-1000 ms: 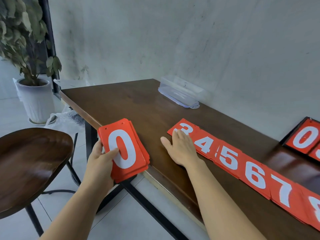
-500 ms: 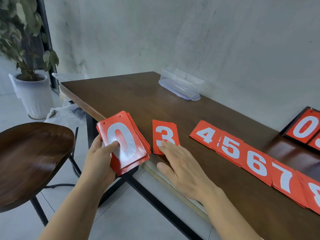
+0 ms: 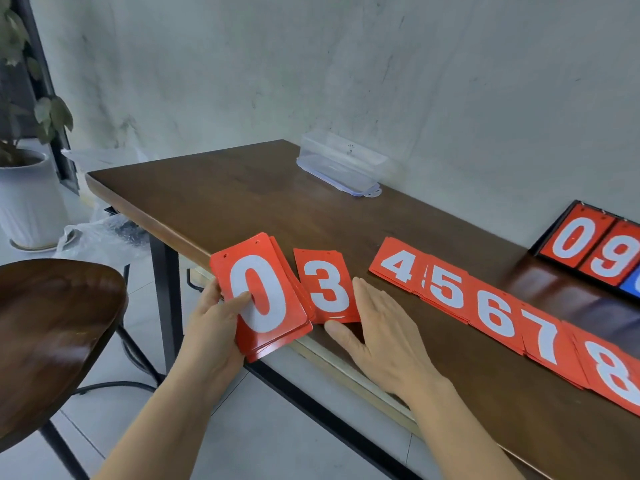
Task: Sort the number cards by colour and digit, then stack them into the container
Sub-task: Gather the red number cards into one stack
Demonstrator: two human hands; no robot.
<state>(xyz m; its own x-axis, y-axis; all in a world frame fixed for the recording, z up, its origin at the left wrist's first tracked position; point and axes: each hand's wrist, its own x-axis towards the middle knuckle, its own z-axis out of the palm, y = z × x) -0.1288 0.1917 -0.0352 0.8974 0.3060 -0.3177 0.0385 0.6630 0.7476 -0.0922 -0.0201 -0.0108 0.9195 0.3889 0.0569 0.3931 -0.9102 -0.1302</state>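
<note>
Now that our flat, open-fingered right hand has slid the 3 pile from the row to the table edge, our left hand grips the 0 stack beside it, ready for merging

The 3 pile lies on the table, just right of the 0 stack — the 4-to-8 row farther right, the container behind, the stool left.

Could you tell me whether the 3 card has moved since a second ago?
Yes. The 3 card slid left, away from the 4 card, opening a gap between them.
</note>
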